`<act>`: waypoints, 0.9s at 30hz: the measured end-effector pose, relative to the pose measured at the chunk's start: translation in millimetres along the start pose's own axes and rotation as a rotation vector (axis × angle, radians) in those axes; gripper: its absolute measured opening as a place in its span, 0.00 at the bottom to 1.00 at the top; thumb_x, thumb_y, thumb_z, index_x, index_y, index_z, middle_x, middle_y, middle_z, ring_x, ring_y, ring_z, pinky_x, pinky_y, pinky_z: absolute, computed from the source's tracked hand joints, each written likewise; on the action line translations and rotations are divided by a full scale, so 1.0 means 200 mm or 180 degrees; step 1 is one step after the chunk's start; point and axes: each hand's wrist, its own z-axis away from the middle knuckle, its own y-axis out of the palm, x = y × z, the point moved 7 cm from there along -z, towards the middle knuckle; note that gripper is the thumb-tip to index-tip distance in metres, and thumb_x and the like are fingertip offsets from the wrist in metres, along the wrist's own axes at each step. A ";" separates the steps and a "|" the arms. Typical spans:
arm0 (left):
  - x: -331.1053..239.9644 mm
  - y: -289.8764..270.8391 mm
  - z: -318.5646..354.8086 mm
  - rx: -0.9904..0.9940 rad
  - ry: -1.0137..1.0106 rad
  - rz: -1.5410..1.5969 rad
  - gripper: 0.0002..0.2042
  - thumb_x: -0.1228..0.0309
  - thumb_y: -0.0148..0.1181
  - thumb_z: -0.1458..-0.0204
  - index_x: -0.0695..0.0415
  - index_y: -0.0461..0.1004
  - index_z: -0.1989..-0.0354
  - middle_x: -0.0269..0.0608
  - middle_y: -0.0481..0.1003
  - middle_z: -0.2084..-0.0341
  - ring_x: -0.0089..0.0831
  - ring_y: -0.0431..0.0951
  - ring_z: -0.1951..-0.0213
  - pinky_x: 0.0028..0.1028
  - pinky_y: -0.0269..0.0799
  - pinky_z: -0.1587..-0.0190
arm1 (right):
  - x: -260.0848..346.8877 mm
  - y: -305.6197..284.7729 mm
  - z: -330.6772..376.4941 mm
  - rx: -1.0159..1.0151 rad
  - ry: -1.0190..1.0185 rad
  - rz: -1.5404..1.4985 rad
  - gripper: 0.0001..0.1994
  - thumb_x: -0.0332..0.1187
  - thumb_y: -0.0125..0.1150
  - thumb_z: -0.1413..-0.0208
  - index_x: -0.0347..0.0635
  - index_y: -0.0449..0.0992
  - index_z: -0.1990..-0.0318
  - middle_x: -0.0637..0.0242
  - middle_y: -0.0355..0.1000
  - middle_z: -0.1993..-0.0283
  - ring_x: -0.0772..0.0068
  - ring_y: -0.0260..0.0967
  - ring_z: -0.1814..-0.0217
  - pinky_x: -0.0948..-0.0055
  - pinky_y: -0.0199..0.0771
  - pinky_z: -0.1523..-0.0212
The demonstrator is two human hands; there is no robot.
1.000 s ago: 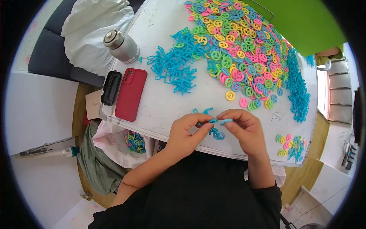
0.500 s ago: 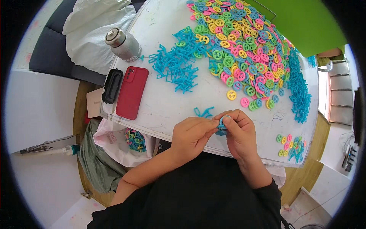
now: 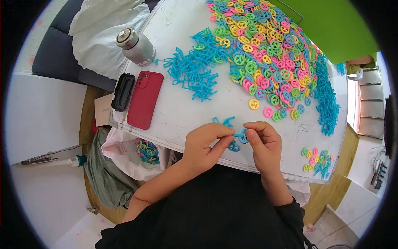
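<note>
My left hand (image 3: 207, 145) pinches a small teal plastic stick piece (image 3: 236, 135) between thumb and fingertips. Its tip meets a blue spoked plastic ring (image 3: 243, 136), which my right hand (image 3: 266, 145) grips by the edge; whether the two are joined I cannot tell. Just below them on the white table lie blue rings (image 3: 234, 146), partly hidden by my left hand. A few loose teal pieces (image 3: 224, 120) rest beyond my fingertips. Farther off spreads a large heap of pink, yellow, green and blue rings (image 3: 269, 50).
Left of the heap is a pile of teal pieces (image 3: 195, 74); another (image 3: 326, 99) runs along the right edge. A small mixed group (image 3: 316, 159) lies near right. At left stand a metal bottle (image 3: 136, 46), a red phone (image 3: 145, 99) and a black case (image 3: 123, 92).
My hands have drawn slightly apart, so the blue ring and the teal stick between them now show more clearly. The view has shifted a little.
</note>
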 end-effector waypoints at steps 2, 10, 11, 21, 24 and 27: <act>0.00 0.01 0.00 0.0059 -0.0024 0.0032 0.06 0.79 0.66 0.50 0.60 0.79 0.63 0.42 0.80 0.68 0.35 0.81 0.67 0.28 0.75 0.65 | 0.03 0.02 0.01 0.0035 -0.0048 0.0185 0.14 0.25 0.60 0.38 0.32 0.75 0.46 0.68 0.73 0.59 0.83 0.68 0.58 0.81 0.67 0.56; 0.02 0.02 0.01 0.0253 -0.0120 0.0199 0.06 0.80 0.66 0.49 0.62 0.79 0.63 0.43 0.80 0.69 0.32 0.82 0.66 0.27 0.76 0.63 | 0.08 0.05 0.02 0.0669 -0.0563 0.1121 0.20 0.22 0.63 0.42 0.31 0.73 0.42 0.67 0.71 0.55 0.80 0.67 0.54 0.80 0.66 0.54; 0.05 0.02 0.03 0.0235 -0.0205 0.0509 0.05 0.80 0.65 0.48 0.62 0.79 0.63 0.43 0.81 0.69 0.29 0.82 0.66 0.26 0.76 0.62 | 0.07 0.05 0.03 0.0710 -0.0623 0.1153 0.21 0.22 0.64 0.44 0.31 0.73 0.42 0.67 0.71 0.54 0.80 0.67 0.54 0.80 0.67 0.54; 0.16 0.07 0.11 -0.0168 -0.1003 0.1343 0.07 0.81 0.65 0.46 0.64 0.78 0.59 0.41 0.80 0.66 0.23 0.81 0.63 0.23 0.77 0.61 | 0.21 0.14 0.02 0.0761 -0.1803 0.2750 0.20 0.22 0.67 0.50 0.38 0.77 0.47 0.62 0.74 0.65 0.71 0.72 0.64 0.69 0.71 0.63; 0.11 0.02 0.11 -0.0154 -0.0516 0.0543 0.08 0.80 0.66 0.47 0.64 0.78 0.59 0.43 0.81 0.65 0.25 0.82 0.63 0.24 0.77 0.62 | 0.24 0.16 0.06 0.0726 -0.2129 0.3127 0.18 0.22 0.65 0.46 0.35 0.76 0.47 0.70 0.75 0.66 0.77 0.70 0.66 0.75 0.72 0.70; -0.01 -0.03 0.08 -0.0069 0.0243 0.0073 0.08 0.80 0.67 0.49 0.63 0.80 0.61 0.44 0.81 0.65 0.27 0.82 0.64 0.24 0.77 0.62 | -0.02 0.07 0.07 0.0813 0.0891 -0.0213 0.20 0.22 0.60 0.42 0.34 0.72 0.41 0.68 0.75 0.66 0.79 0.71 0.66 0.77 0.73 0.71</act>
